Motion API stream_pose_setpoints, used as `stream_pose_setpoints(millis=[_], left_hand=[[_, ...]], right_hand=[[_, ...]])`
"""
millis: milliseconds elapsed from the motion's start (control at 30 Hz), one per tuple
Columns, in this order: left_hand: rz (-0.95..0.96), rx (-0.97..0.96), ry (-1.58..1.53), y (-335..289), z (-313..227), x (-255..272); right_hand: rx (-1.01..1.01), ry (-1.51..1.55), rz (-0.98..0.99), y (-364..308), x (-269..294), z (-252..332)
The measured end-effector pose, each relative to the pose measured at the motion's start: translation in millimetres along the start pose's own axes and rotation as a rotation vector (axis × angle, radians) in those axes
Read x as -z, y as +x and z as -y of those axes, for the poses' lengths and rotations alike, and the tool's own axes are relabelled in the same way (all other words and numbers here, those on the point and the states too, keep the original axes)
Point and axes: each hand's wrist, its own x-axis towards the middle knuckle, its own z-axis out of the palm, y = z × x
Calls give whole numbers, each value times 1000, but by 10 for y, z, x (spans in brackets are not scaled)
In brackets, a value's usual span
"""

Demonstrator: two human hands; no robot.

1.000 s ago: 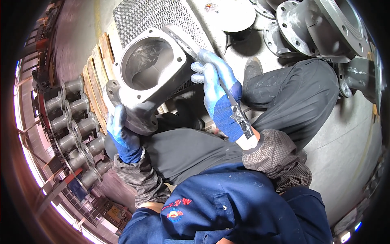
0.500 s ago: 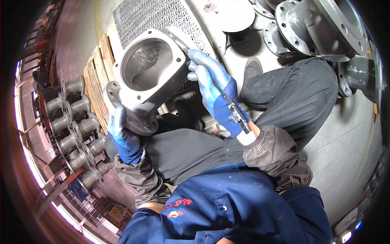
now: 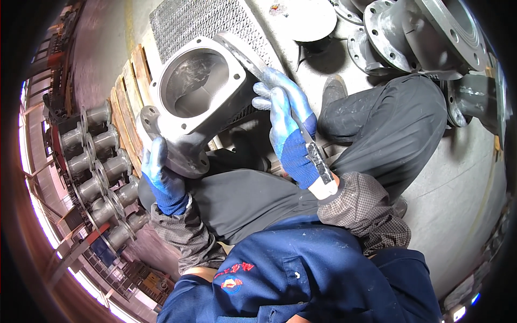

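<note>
Touching casting (image 3: 207, 124) at seven o'clock with raised left hand (image 3: 163, 175), unclear if closed; clamping tool (image 3: 318, 157) in right hand (image 3: 289, 116) at three.

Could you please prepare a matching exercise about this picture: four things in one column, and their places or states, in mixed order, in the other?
Things
1. Left hand in a blue glove
2. Right hand in a blue glove
3. Large grey metal casting with a squarish face
4. Small grey metal pipes with round flanges

Places or states
A. Standing in rows at the left of the picture
B. Holding a long thin tool with a dark handle
C. At the casting's lower round flange
D. Wide round opening faces the camera

Right pairs: 1-C, 2-B, 3-D, 4-A
</note>
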Motion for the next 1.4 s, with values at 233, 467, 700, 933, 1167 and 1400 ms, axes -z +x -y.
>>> stream_pose_setpoints(millis=[233, 467, 700, 933, 1167, 1400], left_hand=[[-10, 26, -63, 11, -18, -16], [-3, 0, -39, -32, 64, -2], [-4, -87, 23, 20, 7, 22], [-27, -65, -7, 46, -36, -15], [-39, -122, -13, 84, -54, -11], [-10, -36, -17, 7, -2, 6]], right_hand=[[92, -114, 116, -88, 113, 51], [307, -582, 165, 76, 185, 20], [252, -396, 155, 116, 125, -16], [292, -1431, 454, 286, 50, 240], [495, -1540, 568, 233, 142, 265], [666, -1350, 546, 154, 214, 347]])
